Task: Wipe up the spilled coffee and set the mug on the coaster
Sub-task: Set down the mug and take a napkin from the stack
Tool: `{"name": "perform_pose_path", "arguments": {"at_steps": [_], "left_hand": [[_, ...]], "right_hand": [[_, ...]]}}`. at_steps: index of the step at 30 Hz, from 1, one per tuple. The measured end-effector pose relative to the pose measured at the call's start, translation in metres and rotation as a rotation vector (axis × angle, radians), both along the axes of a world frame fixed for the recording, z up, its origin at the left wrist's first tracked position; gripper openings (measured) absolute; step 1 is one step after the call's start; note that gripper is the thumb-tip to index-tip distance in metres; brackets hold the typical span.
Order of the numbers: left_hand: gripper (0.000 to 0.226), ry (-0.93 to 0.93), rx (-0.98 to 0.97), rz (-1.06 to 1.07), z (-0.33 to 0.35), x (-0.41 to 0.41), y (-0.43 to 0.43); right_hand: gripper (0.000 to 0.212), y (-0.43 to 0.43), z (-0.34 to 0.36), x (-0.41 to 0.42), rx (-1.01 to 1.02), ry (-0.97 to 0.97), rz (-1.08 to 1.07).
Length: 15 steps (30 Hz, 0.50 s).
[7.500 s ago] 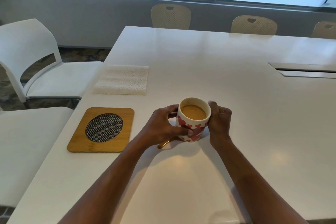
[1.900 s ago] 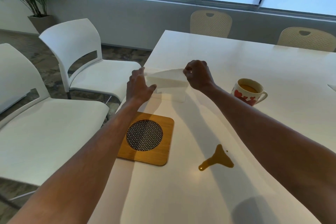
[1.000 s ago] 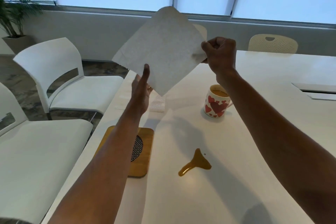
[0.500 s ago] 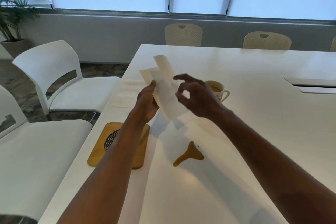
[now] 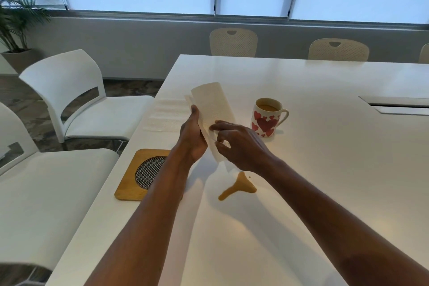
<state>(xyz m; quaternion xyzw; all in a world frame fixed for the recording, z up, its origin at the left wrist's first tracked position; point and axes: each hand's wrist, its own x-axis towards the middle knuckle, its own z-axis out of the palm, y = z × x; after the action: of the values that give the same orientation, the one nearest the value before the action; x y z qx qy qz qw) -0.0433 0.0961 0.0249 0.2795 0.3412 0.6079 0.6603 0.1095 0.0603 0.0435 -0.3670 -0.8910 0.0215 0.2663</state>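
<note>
Both of my hands are up over the table (image 5: 325, 169) with a paper towel (image 5: 212, 109) between them: my left hand (image 5: 193, 139) grips the folded sheet along its edge, thumb side pressed to the paper, and my right hand (image 5: 239, 146) has its fingers spread, the forefinger laid on the face of the sheet and the thumb seemingly tucked under the lower fold, though I can't quite tell how firm that pinch is from this angle. Below my right wrist the spilled coffee (image 5: 239, 187) sits untouched, a small tan puddle with a tail running toward me. The mug (image 5: 267, 117), white with red hearts and nearly full, stands beyond my hands, well apart from the coaster (image 5: 139, 174), which lies near the table's left edge, partly hidden by my left forearm. More paper towels (image 5: 164, 115) lie flat past the coaster. As I judge it, I am folding a pad and the wipe is not yet begun. The risks I see: a thin, loosely folded pad could smear the puddle instead of soaking it; a forearm dropping low could drag through the coffee; and the mug, being so full, could slop again if I lift or swing it across quickly.
</note>
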Motion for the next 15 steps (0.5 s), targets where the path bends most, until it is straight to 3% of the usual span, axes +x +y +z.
{"name": "perform_pose_path", "arguments": {"at_steps": [6, 10, 15], "left_hand": [[0.061, 0.105, 0.013, -0.006, -0.002, 0.005, -0.009], [0.046, 0.238, 0.032, -0.007, 0.002, 0.010, -0.016], [0.034, 0.227, -0.032, 0.043, 0.004, 0.018, -0.026]], "right_hand": [[0.020, -0.011, -0.006, 0.000, -0.008, 0.029, 0.043], [0.019, -0.013, -0.010, 0.002, 0.020, 0.043, 0.092], [0.020, -0.016, -0.011, 0.005, -0.056, 0.103, 0.146]]}}
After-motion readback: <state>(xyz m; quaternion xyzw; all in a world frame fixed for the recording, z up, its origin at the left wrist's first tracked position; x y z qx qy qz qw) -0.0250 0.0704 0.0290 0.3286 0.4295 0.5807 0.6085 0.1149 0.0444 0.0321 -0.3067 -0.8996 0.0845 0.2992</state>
